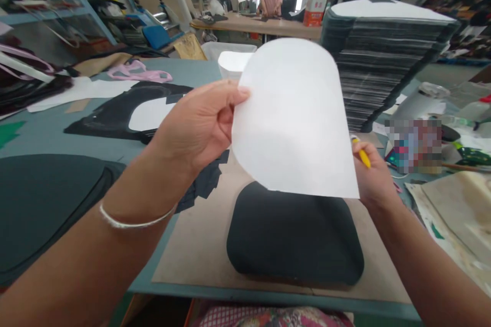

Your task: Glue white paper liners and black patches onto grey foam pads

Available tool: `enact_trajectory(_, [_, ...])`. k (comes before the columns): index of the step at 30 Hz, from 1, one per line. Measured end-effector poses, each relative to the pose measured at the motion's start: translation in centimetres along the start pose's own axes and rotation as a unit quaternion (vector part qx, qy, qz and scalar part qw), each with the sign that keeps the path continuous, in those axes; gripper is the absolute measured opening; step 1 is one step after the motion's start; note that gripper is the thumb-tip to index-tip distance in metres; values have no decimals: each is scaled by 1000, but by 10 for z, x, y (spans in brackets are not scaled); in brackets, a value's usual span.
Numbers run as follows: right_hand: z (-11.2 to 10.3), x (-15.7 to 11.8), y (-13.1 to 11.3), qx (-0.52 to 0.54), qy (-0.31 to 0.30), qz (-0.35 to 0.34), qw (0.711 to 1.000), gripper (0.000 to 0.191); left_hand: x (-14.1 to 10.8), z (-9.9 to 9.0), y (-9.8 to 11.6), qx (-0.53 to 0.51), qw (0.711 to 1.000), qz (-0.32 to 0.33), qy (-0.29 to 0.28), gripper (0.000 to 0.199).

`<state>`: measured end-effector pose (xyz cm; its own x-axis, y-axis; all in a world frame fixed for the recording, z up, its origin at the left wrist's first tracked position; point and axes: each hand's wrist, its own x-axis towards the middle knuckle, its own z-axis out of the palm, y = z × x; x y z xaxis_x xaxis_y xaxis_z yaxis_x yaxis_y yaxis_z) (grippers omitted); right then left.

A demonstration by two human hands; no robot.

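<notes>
One white sheet (291,117) is held up, tilted, above a dark pad (295,240), overlapping the pad's far edge in view. The left hand (203,122) pinches it by the left edge, thumb on the near face. The right hand (374,171) grips a yellow stick (361,152) (too small to tell what kind) just beside the sheet's right edge; whether its fingers touch the sheet, I cannot tell. Beneath the pad lies a brown board (192,250) on the table (184,70). Dark scraps (207,181) lie to the left, and a tall stack (387,61) stands beyond the right hand.
</notes>
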<state>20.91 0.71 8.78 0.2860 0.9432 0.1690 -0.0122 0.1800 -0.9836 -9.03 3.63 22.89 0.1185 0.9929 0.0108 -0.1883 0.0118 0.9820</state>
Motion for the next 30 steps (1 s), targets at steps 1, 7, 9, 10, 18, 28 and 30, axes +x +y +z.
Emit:
enact_trajectory(1, [-11,-4,-1,-36,26,-29,999,35,-3,-11,-8,19,1000,-1,19,5])
enact_trajectory(7, [-60,-63,-4,-318,50,-123,939,27,-40,-62,-88,177,981,-62,46,24])
enact_trajectory(9, [-66,-89,4,-359,28,-98,928,26,-57,-68,-118,246,964,-97,31,29])
enact_trajectory(10, [-68,-101,10,-372,17,-82,924,25,-66,-70,-131,278,953,-114,25,31])
enact_trajectory(18, [-77,-152,56,-428,1,13,904,24,-99,-70,-198,417,898,-139,24,36])
enact_trajectory(28, [-76,-152,65,-417,8,29,908,22,-95,-72,-209,424,892,-155,26,36])
enact_trajectory(30, [-75,-152,66,-420,6,29,907,22,-94,-71,-208,426,890,-158,29,37])
